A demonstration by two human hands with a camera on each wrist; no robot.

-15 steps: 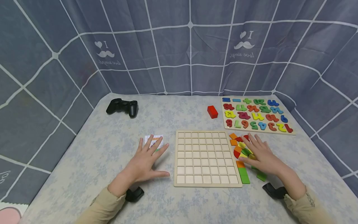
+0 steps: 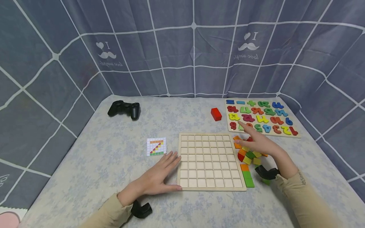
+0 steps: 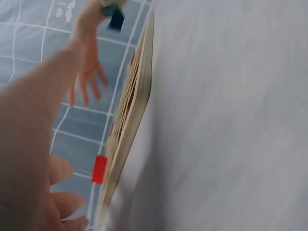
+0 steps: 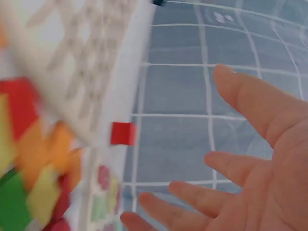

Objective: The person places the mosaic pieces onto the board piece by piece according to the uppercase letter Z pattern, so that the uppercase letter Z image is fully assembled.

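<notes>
My left hand (image 2: pixel 155 179) has its fingers extended at the left edge of a wooden grid board (image 2: pixel 211 188); the fingertips reach its rim, though firm contact is hard to tell. In the left wrist view the board's side (image 3: pixel 130 130) runs past that hand. My right hand (image 2: pixel 260 143) is raised over a pile of coloured tiles (image 2: pixel 247 155) beside the board, fingers spread and holding nothing. The right wrist view shows its palm (image 4: pixel 284 178) and blurred red, orange, yellow and green tiles (image 4: pixel 36 159). A pattern card (image 2: pixel 156 146) lies left of the board.
A number puzzle board (image 2: pixel 265 115) lies at the back right, with a red block (image 2: pixel 216 114) beside it. A black game controller (image 2: pixel 124 109) rests at the back left. Grey-blue gridded cloth (image 2: pixel 171 47) walls the table's back and sides.
My left hand has moved right and nearer to me, to the board's edge, uncovering the pattern card. My right hand has risen and turned on its side above the tiles.
</notes>
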